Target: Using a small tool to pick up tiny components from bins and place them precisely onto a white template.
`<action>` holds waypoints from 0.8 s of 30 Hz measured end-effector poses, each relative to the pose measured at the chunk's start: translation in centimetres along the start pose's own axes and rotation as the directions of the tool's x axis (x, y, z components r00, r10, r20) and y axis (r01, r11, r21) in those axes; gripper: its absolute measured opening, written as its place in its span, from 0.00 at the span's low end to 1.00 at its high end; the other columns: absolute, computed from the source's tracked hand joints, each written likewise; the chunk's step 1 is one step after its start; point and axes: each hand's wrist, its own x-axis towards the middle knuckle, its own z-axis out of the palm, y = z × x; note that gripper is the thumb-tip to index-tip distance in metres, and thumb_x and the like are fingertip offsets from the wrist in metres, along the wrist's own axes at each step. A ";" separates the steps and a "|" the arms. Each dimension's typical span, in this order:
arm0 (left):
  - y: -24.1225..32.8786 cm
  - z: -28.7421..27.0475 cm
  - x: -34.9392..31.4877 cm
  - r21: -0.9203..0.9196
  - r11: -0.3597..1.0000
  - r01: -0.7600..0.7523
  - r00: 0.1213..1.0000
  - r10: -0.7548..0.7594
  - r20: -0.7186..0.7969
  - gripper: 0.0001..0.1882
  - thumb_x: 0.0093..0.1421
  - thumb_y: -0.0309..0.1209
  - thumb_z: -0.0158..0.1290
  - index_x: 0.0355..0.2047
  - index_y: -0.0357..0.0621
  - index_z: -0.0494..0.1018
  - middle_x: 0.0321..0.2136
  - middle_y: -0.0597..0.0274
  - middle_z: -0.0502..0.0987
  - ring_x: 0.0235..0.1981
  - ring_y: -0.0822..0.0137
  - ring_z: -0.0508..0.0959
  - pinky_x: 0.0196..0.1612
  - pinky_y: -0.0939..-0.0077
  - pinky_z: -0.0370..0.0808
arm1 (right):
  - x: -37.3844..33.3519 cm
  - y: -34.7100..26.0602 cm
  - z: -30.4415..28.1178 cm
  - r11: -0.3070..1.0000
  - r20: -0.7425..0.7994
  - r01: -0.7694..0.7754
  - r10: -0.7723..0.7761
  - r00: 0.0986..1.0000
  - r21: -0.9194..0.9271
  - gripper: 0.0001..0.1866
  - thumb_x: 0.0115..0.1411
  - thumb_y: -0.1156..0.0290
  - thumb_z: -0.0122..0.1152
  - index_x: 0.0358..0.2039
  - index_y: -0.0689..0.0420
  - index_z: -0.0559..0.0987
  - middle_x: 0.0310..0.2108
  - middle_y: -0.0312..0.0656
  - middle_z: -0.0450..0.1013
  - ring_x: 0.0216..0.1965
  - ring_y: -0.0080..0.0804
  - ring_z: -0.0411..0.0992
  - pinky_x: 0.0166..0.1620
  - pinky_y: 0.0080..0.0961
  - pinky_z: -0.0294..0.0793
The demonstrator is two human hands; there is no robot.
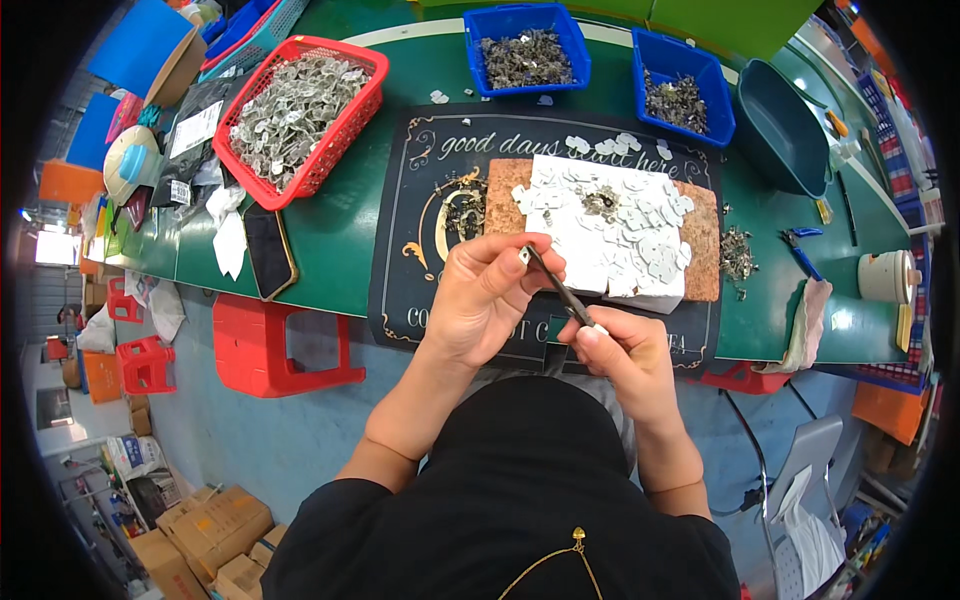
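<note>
Left hand (487,292) pinching small pale piece (524,256) — right hand (632,362) clamped on dark tweezers (562,289), over the mat's (408,302) near edge.

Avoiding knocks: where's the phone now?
In the head view's left half, the phone lies at the near edge of the green table, this side of the red basket.

Cannot identify the tiny piece (524,256) in the left hand (484,292), too small to tell. Cannot see the rear of the dark tool (562,290), hidden by the right hand (632,362).
</note>
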 end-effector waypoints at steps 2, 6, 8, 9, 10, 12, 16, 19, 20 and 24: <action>-0.1 0.1 -0.3 0.114 0.993 -0.021 0.999 0.025 -0.032 0.13 0.58 0.32 0.52 0.41 0.37 0.73 0.32 0.57 0.76 0.37 0.60 0.74 0.42 0.73 0.71 | -0.1 0.1 0.5 0.989 -0.031 0.055 -0.059 0.998 -0.136 0.10 0.57 0.71 0.53 0.30 0.66 0.75 0.18 0.33 0.65 0.19 0.16 0.59 0.22 0.13 0.54; -0.4 1.3 -0.5 0.201 0.978 -0.062 0.986 0.090 -0.137 0.12 0.58 0.30 0.52 0.39 0.35 0.73 0.30 0.56 0.77 0.35 0.62 0.75 0.42 0.73 0.71 | 0.5 1.8 1.5 0.674 -0.076 0.361 -0.526 0.847 -0.645 0.07 0.51 0.79 0.56 0.32 0.67 0.74 0.19 0.42 0.65 0.19 0.29 0.63 0.23 0.22 0.61; -0.8 1.6 -0.6 0.279 0.953 -0.118 0.953 0.188 -0.238 0.11 0.59 0.29 0.51 0.39 0.33 0.72 0.30 0.55 0.76 0.34 0.64 0.75 0.41 0.73 0.72 | 0.9 2.7 1.6 0.452 -0.046 0.377 -0.687 0.725 -0.809 0.12 0.44 0.81 0.61 0.32 0.65 0.74 0.23 0.45 0.66 0.22 0.41 0.66 0.25 0.31 0.66; -1.0 1.8 -0.5 0.277 0.953 -0.126 0.949 0.197 -0.247 0.11 0.59 0.29 0.51 0.39 0.33 0.72 0.30 0.55 0.76 0.34 0.64 0.75 0.41 0.73 0.72 | 1.1 2.7 1.6 0.450 -0.035 0.382 -0.682 0.730 -0.807 0.12 0.44 0.81 0.61 0.32 0.65 0.74 0.23 0.45 0.66 0.22 0.41 0.66 0.25 0.31 0.66; -1.1 2.0 -0.5 0.296 0.946 -0.136 0.940 0.218 -0.264 0.11 0.59 0.28 0.50 0.39 0.32 0.72 0.30 0.55 0.76 0.33 0.65 0.75 0.41 0.74 0.72 | 1.2 2.7 1.6 0.400 -0.030 0.362 -0.704 0.710 -0.842 0.12 0.44 0.81 0.61 0.32 0.65 0.74 0.23 0.44 0.66 0.23 0.41 0.66 0.25 0.30 0.66; -1.0 2.5 -0.7 0.385 0.910 -0.157 0.917 0.279 -0.285 0.12 0.59 0.28 0.50 0.39 0.30 0.72 0.31 0.54 0.77 0.33 0.65 0.76 0.41 0.74 0.72 | 1.3 2.7 1.7 0.344 -0.016 0.360 -0.742 0.670 -0.868 0.12 0.44 0.80 0.62 0.32 0.64 0.74 0.23 0.45 0.67 0.24 0.41 0.67 0.26 0.29 0.66; 1.2 2.1 -0.6 0.765 0.593 -0.252 0.856 0.505 -0.109 0.11 0.59 0.25 0.51 0.39 0.31 0.74 0.32 0.55 0.78 0.33 0.72 0.75 0.39 0.80 0.72 | 0.5 1.6 1.6 0.580 -0.083 0.370 -0.608 0.789 -0.726 0.10 0.48 0.79 0.59 0.33 0.65 0.73 0.24 0.44 0.67 0.23 0.30 0.66 0.26 0.21 0.62; 4.0 -1.0 0.7 0.992 0.071 -0.107 0.854 0.518 0.055 0.08 0.54 0.26 0.55 0.35 0.40 0.77 0.33 0.64 0.77 0.34 0.69 0.70 0.40 0.77 0.66 | -0.6 1.0 0.2 0.686 -0.206 0.267 -0.525 0.826 -0.677 0.10 0.50 0.79 0.57 0.34 0.66 0.73 0.27 0.42 0.69 0.26 0.26 0.66 0.29 0.18 0.64; 4.1 -1.4 1.0 0.992 0.070 -0.107 0.854 0.517 0.056 0.08 0.54 0.26 0.55 0.35 0.40 0.77 0.33 0.64 0.77 0.34 0.69 0.70 0.40 0.77 0.66 | -0.8 1.0 -0.3 0.709 -0.241 0.244 -0.510 0.826 -0.662 0.10 0.51 0.79 0.55 0.36 0.67 0.73 0.29 0.42 0.70 0.28 0.24 0.66 0.32 0.16 0.65; 3.9 -0.7 1.7 0.945 -0.326 -0.035 0.884 0.431 0.181 0.09 0.51 0.27 0.56 0.34 0.46 0.79 0.32 0.69 0.76 0.39 0.65 0.64 0.44 0.75 0.62 | -1.3 0.8 -1.6 0.752 -0.320 0.181 -0.468 0.824 -0.634 0.10 0.52 0.79 0.54 0.35 0.68 0.73 0.30 0.42 0.70 0.30 0.26 0.67 0.36 0.17 0.65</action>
